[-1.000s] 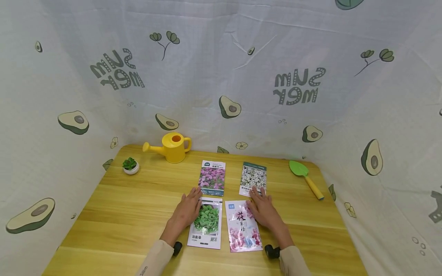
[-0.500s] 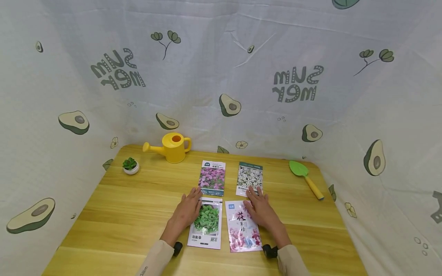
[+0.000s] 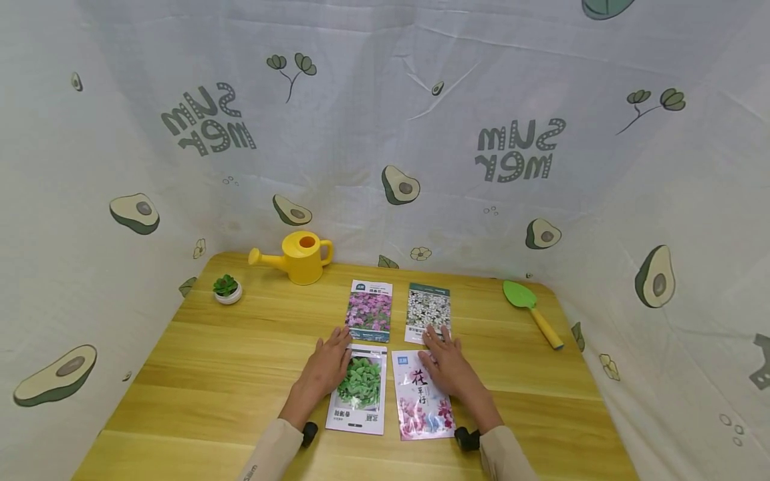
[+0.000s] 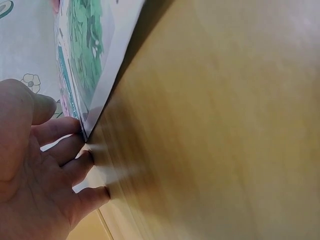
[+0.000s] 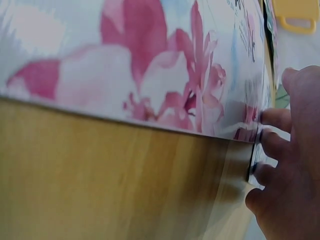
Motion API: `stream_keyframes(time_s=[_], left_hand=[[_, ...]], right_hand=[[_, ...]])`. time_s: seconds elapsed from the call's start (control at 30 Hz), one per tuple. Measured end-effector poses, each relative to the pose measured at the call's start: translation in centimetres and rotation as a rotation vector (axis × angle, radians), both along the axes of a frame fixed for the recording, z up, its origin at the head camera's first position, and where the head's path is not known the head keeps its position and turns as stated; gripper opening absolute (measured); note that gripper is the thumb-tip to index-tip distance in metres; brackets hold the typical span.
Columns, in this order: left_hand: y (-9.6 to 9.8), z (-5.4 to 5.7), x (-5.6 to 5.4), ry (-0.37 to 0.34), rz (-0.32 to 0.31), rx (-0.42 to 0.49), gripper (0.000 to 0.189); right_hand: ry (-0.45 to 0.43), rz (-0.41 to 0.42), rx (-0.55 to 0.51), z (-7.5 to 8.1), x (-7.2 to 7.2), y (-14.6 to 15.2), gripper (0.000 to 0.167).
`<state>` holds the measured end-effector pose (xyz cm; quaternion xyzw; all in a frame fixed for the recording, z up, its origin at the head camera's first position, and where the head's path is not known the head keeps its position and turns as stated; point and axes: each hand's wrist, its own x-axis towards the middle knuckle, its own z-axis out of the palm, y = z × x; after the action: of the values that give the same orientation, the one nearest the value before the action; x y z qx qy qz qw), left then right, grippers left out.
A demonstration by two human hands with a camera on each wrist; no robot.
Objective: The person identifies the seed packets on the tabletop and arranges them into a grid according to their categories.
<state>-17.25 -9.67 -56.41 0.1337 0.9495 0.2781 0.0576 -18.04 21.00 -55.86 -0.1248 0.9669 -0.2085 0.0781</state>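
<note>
Four packets would be several: seed packets lie in two rows on the table. My left hand rests at the upper left corner of the packet with green leaves, its fingertips beside the purple-flower packet. My right hand has its fingertips on the lower edge of the white-flower packet. Its thumb lies over the top right of the pink-blossom packet. In the right wrist view the fingers reach past the pink-blossom packet's edge. Neither hand curls round anything.
A yellow watering can stands at the back left, beside a small potted succulent. On the right lies a trowel with a green blade. A printed curtain encloses the wooden table.
The white-flower packet has slid left under my right fingertips, closer to the purple-flower packet. My right hand moved left with it; the left hand stayed put.
</note>
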Motion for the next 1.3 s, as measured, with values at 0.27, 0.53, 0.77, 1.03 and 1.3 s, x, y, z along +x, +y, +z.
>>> stream_keyframes(time_s=[0.27,0.53,0.77,1.03,1.3], left_hand=[[0.0,0.3,-0.1,0.007,-0.001,0.0,0.043],[0.1,0.3,-0.1,0.012,-0.001,-0.009,0.043],[0.1,0.5,0.1,0.016,-0.003,-0.003,0.042],[0.2,0.7,0.0,0.01,-0.001,0.001,0.043],[0.2,0.7,0.0,0.001,0.004,-0.016,0.044]], right_hand=[[0.021,0.02,-0.019,0.2,0.2,-0.5,0.06],[0.013,0.029,-0.025,0.3,0.2,-1.0,0.06],[0.012,0.04,-0.017,0.1,0.1,-1.0,0.062],[0.024,0.061,-0.022,0.1,0.2,-1.3,0.061],[0.034,0.058,0.0,0.3,0.1,-1.5,0.061]])
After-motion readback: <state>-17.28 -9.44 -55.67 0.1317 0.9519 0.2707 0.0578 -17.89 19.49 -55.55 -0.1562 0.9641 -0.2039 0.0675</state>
